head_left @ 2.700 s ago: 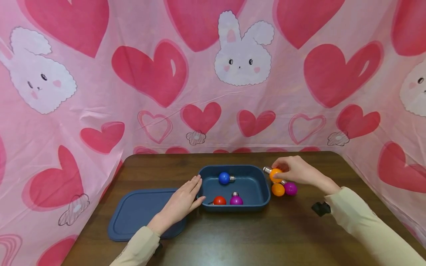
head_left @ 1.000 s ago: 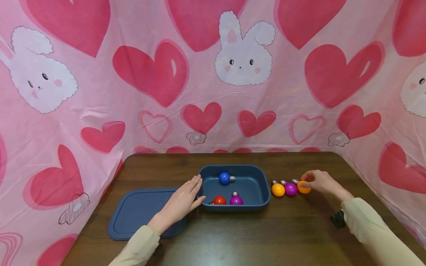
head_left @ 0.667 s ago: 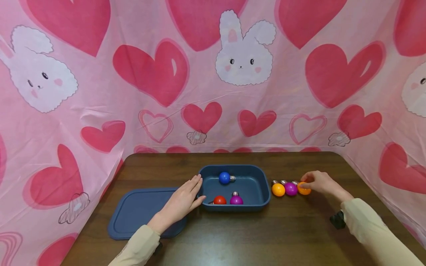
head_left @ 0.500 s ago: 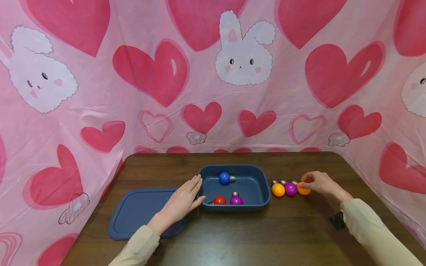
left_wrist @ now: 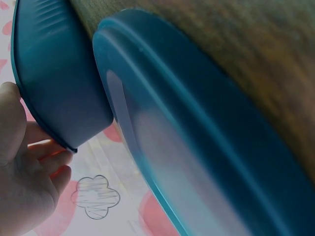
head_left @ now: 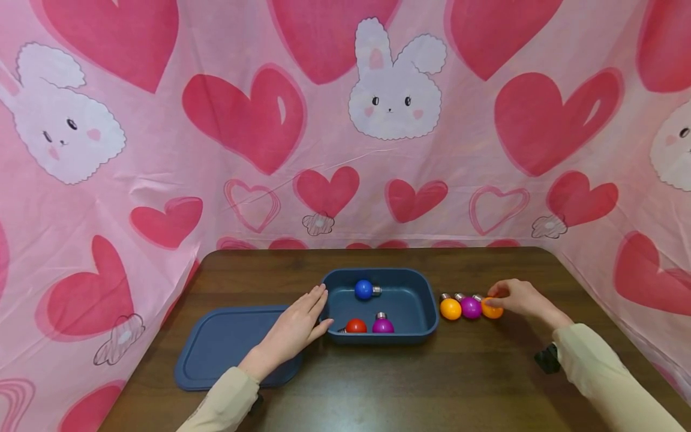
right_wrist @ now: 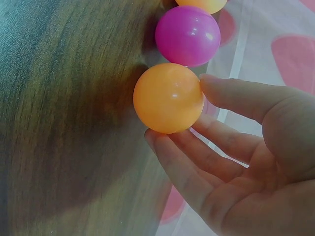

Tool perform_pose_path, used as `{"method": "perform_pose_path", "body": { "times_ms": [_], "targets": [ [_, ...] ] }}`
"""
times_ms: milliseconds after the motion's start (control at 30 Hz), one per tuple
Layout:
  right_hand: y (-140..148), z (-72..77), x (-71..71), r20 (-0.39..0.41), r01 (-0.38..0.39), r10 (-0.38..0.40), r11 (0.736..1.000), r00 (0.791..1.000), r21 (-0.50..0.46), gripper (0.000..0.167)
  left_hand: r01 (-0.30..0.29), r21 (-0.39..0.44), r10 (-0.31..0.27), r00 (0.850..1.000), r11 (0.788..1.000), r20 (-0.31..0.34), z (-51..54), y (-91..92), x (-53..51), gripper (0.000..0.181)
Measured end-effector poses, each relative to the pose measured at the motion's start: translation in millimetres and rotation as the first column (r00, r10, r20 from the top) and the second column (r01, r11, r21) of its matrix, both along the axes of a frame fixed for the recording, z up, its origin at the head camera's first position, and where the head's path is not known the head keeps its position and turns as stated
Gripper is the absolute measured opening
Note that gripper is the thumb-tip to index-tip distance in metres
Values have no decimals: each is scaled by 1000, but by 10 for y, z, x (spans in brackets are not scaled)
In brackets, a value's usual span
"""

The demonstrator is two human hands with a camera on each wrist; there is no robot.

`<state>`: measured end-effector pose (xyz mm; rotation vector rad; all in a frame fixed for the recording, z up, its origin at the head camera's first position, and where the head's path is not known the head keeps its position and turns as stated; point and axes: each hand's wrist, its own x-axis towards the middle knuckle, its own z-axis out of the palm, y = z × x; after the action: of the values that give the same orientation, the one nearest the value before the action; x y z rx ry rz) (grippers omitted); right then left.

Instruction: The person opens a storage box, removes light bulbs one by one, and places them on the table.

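My right hand [head_left: 520,298] pinches the rightmost orange bulb [head_left: 492,308] at the right end of a row on the table. In the right wrist view, thumb and fingers lie round that orange bulb [right_wrist: 169,98], beside a purple bulb [right_wrist: 188,36]. Left of it in the head view are the purple bulb [head_left: 471,308] and another orange bulb [head_left: 450,309]. My left hand [head_left: 291,327] rests with straight fingers against the left rim of the blue box [head_left: 381,339]. Inside lie a blue bulb [head_left: 363,290], a red bulb [head_left: 356,326] and a purple bulb [head_left: 382,326].
A flat blue lid [head_left: 224,345] lies on the wooden table [head_left: 388,390] left of the box, partly under the left forearm. In the left wrist view the lid [left_wrist: 162,103] stands close to the box [left_wrist: 59,73]. A pink cloth with hearts and rabbits hangs behind the table.
My right hand has moved right with an orange bulb from beside the box to the row's right end, and has barely moved over the last second. The left hand has stayed at the box.
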<state>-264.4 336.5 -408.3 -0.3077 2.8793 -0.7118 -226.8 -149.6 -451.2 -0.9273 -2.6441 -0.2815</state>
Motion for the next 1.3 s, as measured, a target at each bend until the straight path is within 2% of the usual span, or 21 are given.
{"method": "perform_pose_path", "body": {
  "times_ms": [267,600,867,1300],
  "targets": [
    [0,2,12,19,5,-4,1000,1000,-25,37,-2,0,2,1000,1000,3,-14,-8,-1,63],
    [4,39,15,-23,-17,17,1000,1000,-16,35,-2,12,1,1000,1000,24,-12,-3,0,64],
    [7,81,37,20,22,-21,998,1000,-56,34,-9,8,9,1000,1000,26,-9,-5,7,64],
    [-134,263,-33,-97,-46,45,999,994,-5,37,-4,8,3,1000,1000,13,-5,-5,3,64]
  ]
}}
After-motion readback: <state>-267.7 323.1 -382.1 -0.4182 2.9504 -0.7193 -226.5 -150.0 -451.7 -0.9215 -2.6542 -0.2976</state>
